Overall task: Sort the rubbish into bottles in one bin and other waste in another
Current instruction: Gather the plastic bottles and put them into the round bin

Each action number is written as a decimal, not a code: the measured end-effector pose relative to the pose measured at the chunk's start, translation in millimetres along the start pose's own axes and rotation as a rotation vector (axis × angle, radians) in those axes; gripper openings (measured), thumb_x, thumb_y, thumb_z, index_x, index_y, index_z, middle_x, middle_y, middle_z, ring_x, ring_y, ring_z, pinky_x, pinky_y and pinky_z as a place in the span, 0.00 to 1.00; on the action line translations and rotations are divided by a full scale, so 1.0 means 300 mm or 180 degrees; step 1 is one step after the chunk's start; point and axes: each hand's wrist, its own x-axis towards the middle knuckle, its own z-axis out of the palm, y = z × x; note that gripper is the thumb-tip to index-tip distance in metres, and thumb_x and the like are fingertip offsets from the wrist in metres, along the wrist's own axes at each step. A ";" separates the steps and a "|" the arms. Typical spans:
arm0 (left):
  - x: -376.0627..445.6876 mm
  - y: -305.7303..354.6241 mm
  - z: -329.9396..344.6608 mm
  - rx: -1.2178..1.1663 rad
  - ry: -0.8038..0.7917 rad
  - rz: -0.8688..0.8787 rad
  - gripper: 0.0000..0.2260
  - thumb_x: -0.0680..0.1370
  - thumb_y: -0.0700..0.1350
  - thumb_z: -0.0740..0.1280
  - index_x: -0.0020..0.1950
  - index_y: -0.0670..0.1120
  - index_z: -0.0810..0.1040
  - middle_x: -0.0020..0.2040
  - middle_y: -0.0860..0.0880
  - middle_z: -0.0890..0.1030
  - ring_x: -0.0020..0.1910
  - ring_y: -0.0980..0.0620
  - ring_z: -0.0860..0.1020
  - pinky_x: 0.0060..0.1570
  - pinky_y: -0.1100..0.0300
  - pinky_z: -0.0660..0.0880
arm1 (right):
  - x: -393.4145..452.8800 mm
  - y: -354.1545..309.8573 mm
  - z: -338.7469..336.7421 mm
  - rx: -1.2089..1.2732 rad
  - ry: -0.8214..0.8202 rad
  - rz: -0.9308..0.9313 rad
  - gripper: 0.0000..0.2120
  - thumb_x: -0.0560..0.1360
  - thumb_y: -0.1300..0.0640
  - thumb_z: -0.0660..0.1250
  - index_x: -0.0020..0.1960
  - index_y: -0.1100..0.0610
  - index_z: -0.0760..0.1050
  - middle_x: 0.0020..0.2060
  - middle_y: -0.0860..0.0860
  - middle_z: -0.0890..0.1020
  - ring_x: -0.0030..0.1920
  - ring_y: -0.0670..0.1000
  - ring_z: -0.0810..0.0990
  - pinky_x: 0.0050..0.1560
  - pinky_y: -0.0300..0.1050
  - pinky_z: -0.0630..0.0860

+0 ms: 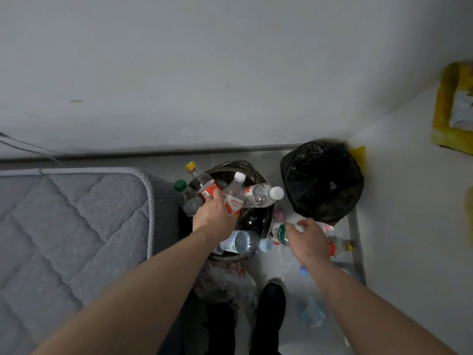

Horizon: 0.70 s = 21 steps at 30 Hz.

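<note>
Your left hand (213, 216) reaches forward on an outstretched arm over the near bin (266, 221), back of the hand up, fingers curled around the lower body of a clear bottle with a white cap and red-lettered label (234, 198). That bottle stands tilted among others in the bin: a yellow-capped bottle with a red label (202, 181), a green-capped bottle (186, 194) at the bin's left edge, a white-capped bottle lying on its side (262, 194), and a blue-capped bottle lying across the near rim (243, 242). Your right hand (309, 239) extends lower and to the right, above the floor between the two bins, back up, fingers closed over a bottle with a green-and-white label (279, 233); your hand hides that bottle's far end and the grip is blurred. The second bin (322, 180), lined with a black bag, sits in the corner; its contents are too dark to make out. Beyond your right hand, an orange-labelled bottle (339, 245) lies on the floor, part-hidden by the wrist. A blurred bluish item (313, 313) lies nearer you, unidentifiable. A crumpled white bag with red print (225, 278) sits below the near bin. A grey quilted mattress (71, 226) fills the left, cut off by the frame.
</note>
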 end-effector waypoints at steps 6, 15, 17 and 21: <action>0.009 0.003 0.008 -0.0318 -0.0166 -0.0484 0.31 0.72 0.55 0.77 0.68 0.48 0.67 0.61 0.47 0.74 0.53 0.46 0.80 0.54 0.48 0.81 | -0.089 0.073 -0.149 0.0534 0.0320 0.0136 0.09 0.77 0.51 0.61 0.54 0.53 0.72 0.50 0.57 0.79 0.46 0.57 0.78 0.41 0.48 0.73; -0.124 -0.040 -0.076 -0.0968 0.0416 -0.0556 0.30 0.68 0.57 0.76 0.63 0.48 0.68 0.62 0.49 0.71 0.53 0.46 0.78 0.52 0.49 0.77 | -0.248 0.103 -0.256 0.1512 0.0488 0.0562 0.13 0.76 0.52 0.58 0.50 0.56 0.78 0.46 0.59 0.80 0.42 0.61 0.82 0.35 0.50 0.79; -0.168 -0.064 -0.107 -0.1109 0.0453 -0.0584 0.28 0.68 0.57 0.76 0.61 0.49 0.68 0.56 0.51 0.73 0.52 0.47 0.78 0.49 0.51 0.76 | -0.293 0.118 -0.253 0.2019 0.0402 0.0835 0.14 0.81 0.51 0.59 0.52 0.59 0.78 0.45 0.59 0.81 0.40 0.60 0.82 0.35 0.47 0.78; -0.222 -0.111 -0.136 -0.1090 0.0421 -0.0735 0.29 0.68 0.60 0.75 0.62 0.51 0.67 0.50 0.52 0.77 0.48 0.48 0.78 0.48 0.52 0.77 | -0.348 0.131 -0.217 0.2824 -0.0410 0.1168 0.15 0.81 0.46 0.63 0.57 0.56 0.78 0.52 0.61 0.84 0.44 0.61 0.83 0.42 0.49 0.78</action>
